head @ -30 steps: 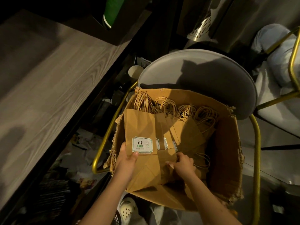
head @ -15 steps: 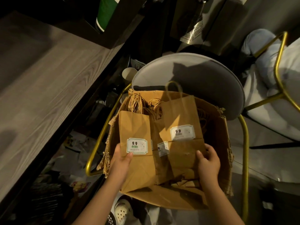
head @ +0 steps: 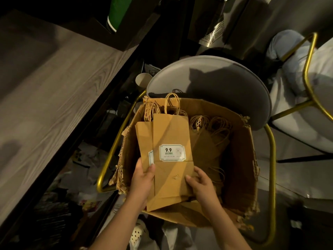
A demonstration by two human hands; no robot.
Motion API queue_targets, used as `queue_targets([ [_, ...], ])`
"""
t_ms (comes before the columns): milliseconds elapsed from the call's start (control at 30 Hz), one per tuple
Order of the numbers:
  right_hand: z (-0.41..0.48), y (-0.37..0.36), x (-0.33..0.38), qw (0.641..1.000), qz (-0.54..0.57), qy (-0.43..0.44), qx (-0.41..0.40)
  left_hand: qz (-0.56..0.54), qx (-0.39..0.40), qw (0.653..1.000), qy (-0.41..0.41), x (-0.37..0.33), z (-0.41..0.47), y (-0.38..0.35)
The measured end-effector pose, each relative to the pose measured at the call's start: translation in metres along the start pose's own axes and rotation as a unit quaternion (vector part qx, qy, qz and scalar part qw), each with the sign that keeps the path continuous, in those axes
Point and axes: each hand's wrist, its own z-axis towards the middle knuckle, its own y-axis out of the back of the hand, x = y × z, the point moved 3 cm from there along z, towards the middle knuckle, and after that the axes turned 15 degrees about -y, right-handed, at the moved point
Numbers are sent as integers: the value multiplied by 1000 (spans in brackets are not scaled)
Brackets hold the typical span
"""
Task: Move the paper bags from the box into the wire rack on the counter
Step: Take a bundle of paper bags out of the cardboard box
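Note:
A worn cardboard box (head: pixel 239 170) stands on a grey chair seat. Over its left half I hold a small stack of flat brown paper bags (head: pixel 171 134) with white "9.9" labels and twisted handles pointing away from me. My left hand (head: pixel 142 179) grips the stack's lower left edge, thumb on the front. At the lower right edge, my right hand (head: pixel 201 184) holds the front bag with its thumb on the paper. More bags and handles (head: pixel 210 127) lie in the box's right half. No wire rack is in view.
A wood-grain counter (head: pixel 45 109) runs along the left. The grey chair (head: pixel 216 82) has gold metal arms (head: pixel 270 156). A second gold-framed chair (head: pixel 310 73) stands at the right. A paper cup (head: pixel 142 79) and clutter sit on the dark floor between counter and chair.
The bag my right hand lifted has moved left onto the bags in my left hand, forming one stack. Both hands now hold its lower edges.

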Motion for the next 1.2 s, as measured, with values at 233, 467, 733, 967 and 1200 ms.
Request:
queue_targets([
  [233,-6,-15,-5,999,-22,17,32,17,5,999,-44,4,-1,6],
  [467,4,-18,-1,999,-9,-18,30,11,14,999,-41,3,2,14],
  [733,45,-21,5,991,-118,-70,5,35,-33,998,-29,4,6,36],
  [967,66,-41,-3,986,-108,-121,-29,23,-46,999,-17,5,6,38],
  [1200,73,-56,3,983,-131,-95,-86,14,-39,999,-16,2,4,39],
])
